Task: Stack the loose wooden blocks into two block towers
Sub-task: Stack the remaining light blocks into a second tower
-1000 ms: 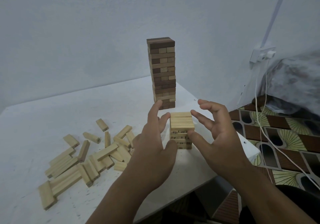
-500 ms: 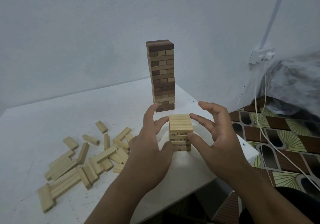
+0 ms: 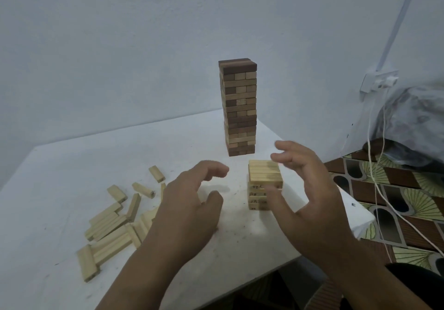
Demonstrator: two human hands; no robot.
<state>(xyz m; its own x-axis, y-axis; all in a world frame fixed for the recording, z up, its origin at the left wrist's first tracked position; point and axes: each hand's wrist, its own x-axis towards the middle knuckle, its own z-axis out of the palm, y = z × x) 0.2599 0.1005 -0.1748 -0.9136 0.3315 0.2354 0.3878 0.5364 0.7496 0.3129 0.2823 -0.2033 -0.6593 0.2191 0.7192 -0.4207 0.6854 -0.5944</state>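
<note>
A short tower of pale wooden blocks (image 3: 264,182) stands near the right front of the white table (image 3: 60,173). Behind it rises a tall tower of brown and tan blocks (image 3: 239,108). A pile of loose pale blocks (image 3: 113,223) lies on the table's left side. My left hand (image 3: 189,209) hovers left of the short tower, apart from it, fingers loosely curled and holding nothing. My right hand (image 3: 305,189) is beside the short tower's right side, fingers spread and relaxed, its thumb in front of the tower's lower layers; whether it touches them is unclear.
The table's right corner (image 3: 365,221) is just beyond my right hand. A patterned brown and green surface (image 3: 396,201) lies to the right, with white cables (image 3: 382,165) hanging from a wall socket (image 3: 379,81). A grey bundle (image 3: 418,122) sits at far right.
My left hand has pulled away leftward from the short tower, opening a gap. My right hand has lifted slightly and stays beside the tower. The view has shifted a little.
</note>
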